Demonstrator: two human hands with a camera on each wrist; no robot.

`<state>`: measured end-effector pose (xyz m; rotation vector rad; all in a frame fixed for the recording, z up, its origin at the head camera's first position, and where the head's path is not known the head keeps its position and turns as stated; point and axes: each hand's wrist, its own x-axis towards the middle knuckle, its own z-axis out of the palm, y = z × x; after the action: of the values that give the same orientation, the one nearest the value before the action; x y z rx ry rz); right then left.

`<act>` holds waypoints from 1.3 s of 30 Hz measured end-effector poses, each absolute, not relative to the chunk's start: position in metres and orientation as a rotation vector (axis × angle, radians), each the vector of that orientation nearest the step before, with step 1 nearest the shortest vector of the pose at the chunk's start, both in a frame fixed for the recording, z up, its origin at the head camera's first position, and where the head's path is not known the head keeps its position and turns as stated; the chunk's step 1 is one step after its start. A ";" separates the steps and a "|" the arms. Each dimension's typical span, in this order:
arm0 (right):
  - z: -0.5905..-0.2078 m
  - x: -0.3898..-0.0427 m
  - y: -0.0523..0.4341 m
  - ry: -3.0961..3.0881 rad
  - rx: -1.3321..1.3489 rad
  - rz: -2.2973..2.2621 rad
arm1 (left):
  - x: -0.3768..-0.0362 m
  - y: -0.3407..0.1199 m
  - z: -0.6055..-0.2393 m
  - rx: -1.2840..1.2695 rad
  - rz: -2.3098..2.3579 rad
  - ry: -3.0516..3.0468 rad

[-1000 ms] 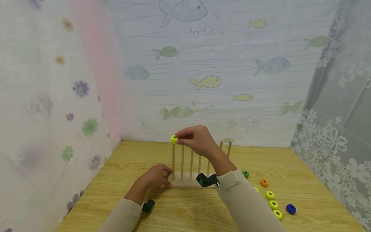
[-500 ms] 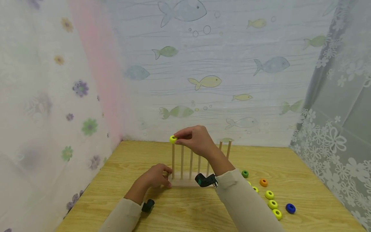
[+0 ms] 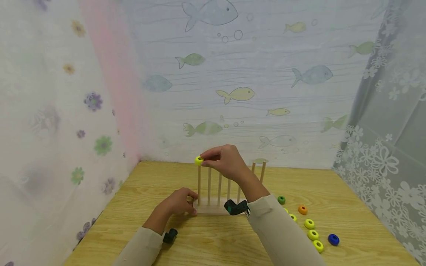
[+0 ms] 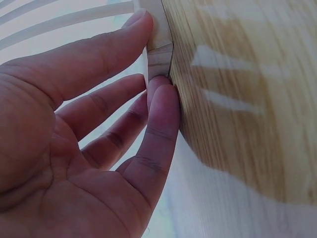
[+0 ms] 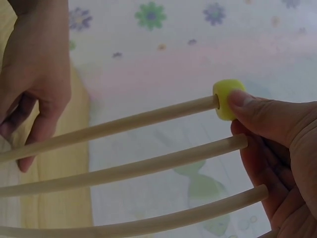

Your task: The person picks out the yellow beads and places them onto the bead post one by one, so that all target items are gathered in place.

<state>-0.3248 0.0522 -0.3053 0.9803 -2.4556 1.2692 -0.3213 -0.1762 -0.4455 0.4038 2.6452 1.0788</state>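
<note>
Right hand pinches yellow ring atop leftmost peg; left hand grips rack base, mostly hidden.

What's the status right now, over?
Right hand pinches yellow ring at top of leftmost peg. Left hand grips wooden base. Nothing blocking.

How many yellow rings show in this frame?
5: one yellow ring pinched by the right hand at the leftmost peg's top; four on the table beside the right sleeve. The sleeve may hide more.
</note>
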 end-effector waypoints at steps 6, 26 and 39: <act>-0.306 -0.324 0.052 -2.452 0.980 1.246 | -0.320 -0.176 -0.445 0.402 1.089 2.636; -0.307 -0.325 0.052 -2.448 0.998 1.232 | -0.321 -0.176 -0.445 0.400 1.097 2.633; -0.306 -0.322 0.053 -2.476 0.969 1.183 | -0.322 -0.176 -0.447 0.417 1.107 2.633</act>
<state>-0.3225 0.0532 -0.3056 0.9695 -2.4760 1.1832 -0.3222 -0.1764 -0.4471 0.4167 2.6331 1.1066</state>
